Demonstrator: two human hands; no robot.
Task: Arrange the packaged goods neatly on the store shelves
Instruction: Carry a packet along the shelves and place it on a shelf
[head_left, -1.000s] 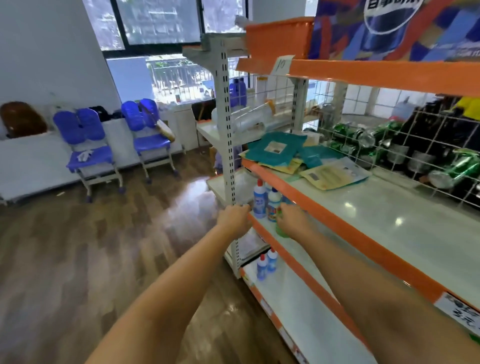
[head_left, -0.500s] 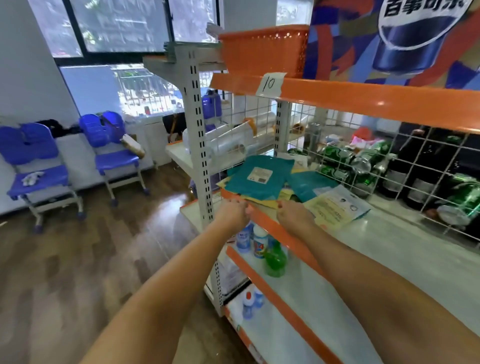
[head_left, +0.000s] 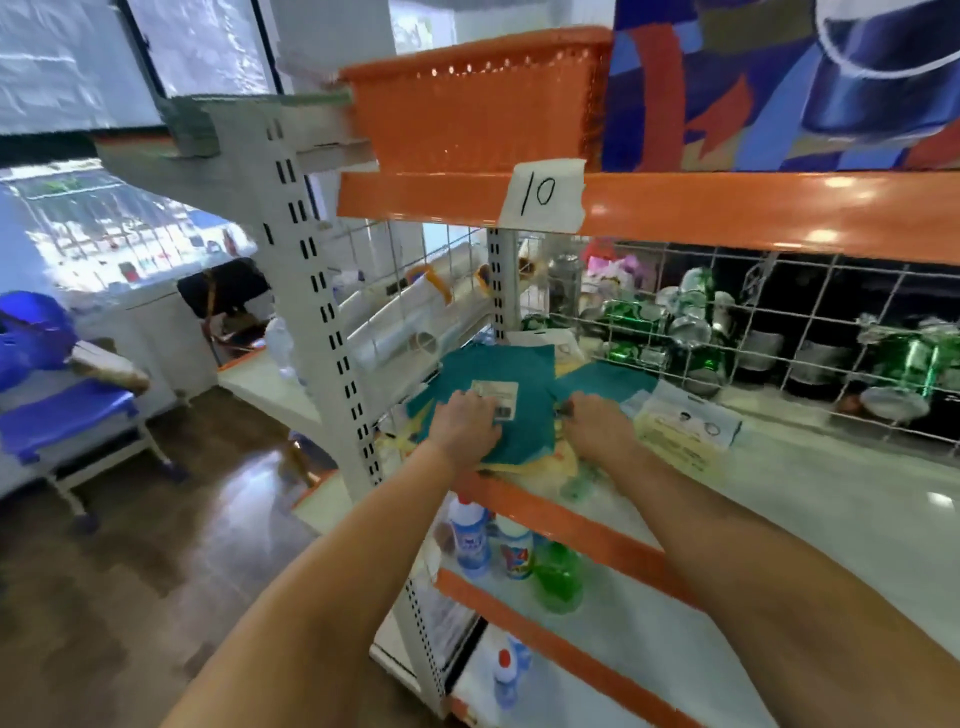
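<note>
Far left, a blue chair (head_left: 62, 400) stands on the wood floor, well apart from the work. Next comes the shelf upright (head_left: 322, 332), and just right of it the left hand (head_left: 464, 423), which a second ago was down by the bottles (head_left: 491, 545) on the lower level and has now come up onto the middle shelf (head_left: 566, 525). It lies flat, fingers fairly straight, pressing the top teal packet (head_left: 511, 415) near its white label. That packet tops a loose, skewed pile of teal and yellow packets at the shelf's left end. The right hand (head_left: 595, 423) has risen too; its fingers curl over the pile's right edge, but whether they actually pinch a packet I cannot tell. Further right lies a pale packet (head_left: 685, 431), and behind the wire grid green cans (head_left: 644, 322). Both hands arriving here suggests squaring up this pile is the step beginning
</note>
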